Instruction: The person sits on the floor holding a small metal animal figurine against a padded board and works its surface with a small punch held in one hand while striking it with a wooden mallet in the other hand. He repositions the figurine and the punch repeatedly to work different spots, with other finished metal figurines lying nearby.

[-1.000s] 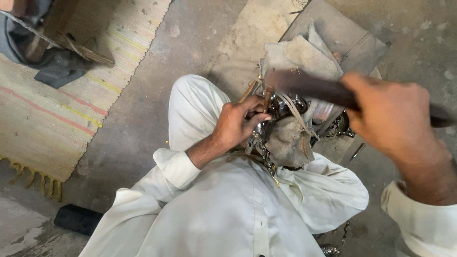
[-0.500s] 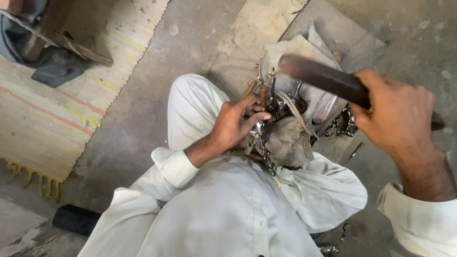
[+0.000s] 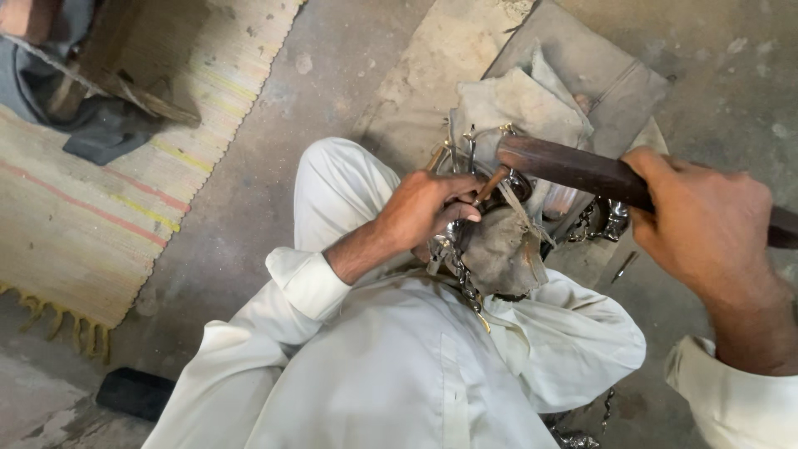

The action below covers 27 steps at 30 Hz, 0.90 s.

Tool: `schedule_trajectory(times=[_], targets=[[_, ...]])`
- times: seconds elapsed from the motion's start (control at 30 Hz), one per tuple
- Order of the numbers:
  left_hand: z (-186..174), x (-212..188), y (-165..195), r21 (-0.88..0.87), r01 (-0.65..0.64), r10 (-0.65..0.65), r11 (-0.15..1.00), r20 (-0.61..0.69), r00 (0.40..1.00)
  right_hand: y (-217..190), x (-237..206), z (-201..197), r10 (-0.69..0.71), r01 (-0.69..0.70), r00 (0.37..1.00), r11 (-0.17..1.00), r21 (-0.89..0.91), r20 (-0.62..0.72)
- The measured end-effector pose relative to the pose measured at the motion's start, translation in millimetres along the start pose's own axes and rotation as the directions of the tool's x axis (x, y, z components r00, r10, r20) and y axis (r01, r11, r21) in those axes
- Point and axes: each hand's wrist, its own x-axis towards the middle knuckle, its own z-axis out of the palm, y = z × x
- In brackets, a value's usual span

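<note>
My left hand grips a thin punch-like tool and shiny metal chain work that rests on a grey cloth pad over my knee. My right hand is closed around a dark wooden mallet, whose head end sits right above the small tool. A metal chain hangs down from the piece over my white clothing. My legs, in white trousers, are folded beneath the work.
Grey folded cloths and a flat board lie on the concrete floor ahead. A striped woven mat is at the left, with a wooden block on it. A dark object lies at lower left.
The mallet in my right hand has swung down and left, toward the small tool that my left hand holds. The left hand has stayed on the metal piece.
</note>
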Motion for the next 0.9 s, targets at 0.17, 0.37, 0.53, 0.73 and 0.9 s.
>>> schedule_trajectory(times=[0.17,0.37,0.53,0.73,0.9], targets=[[1,5,-6,0.024,0.013,-0.017,1.000,0.159,0.987,14,-22,36,0.028,-0.037,0.995,0.995,0.097,0.091],[-1,12,-8,0.009,-0.069,0.065,0.998,0.265,0.962,18,-49,72,0.163,-0.149,0.987,0.895,0.421,0.003],[-6,1,-7,0.017,-0.045,0.040,0.999,0.217,0.975,17,-54,80,0.191,-0.125,0.975,0.898,0.422,-0.117],[-4,-14,-13,-0.039,-0.049,0.051,0.998,0.045,0.998,3,-32,42,0.290,-0.081,0.933,0.748,0.658,-0.215],[4,-24,-13,-0.011,-0.058,0.057,0.998,-0.060,0.997,-20,-9,-8,-0.186,0.231,0.918,0.969,0.091,-0.350]])
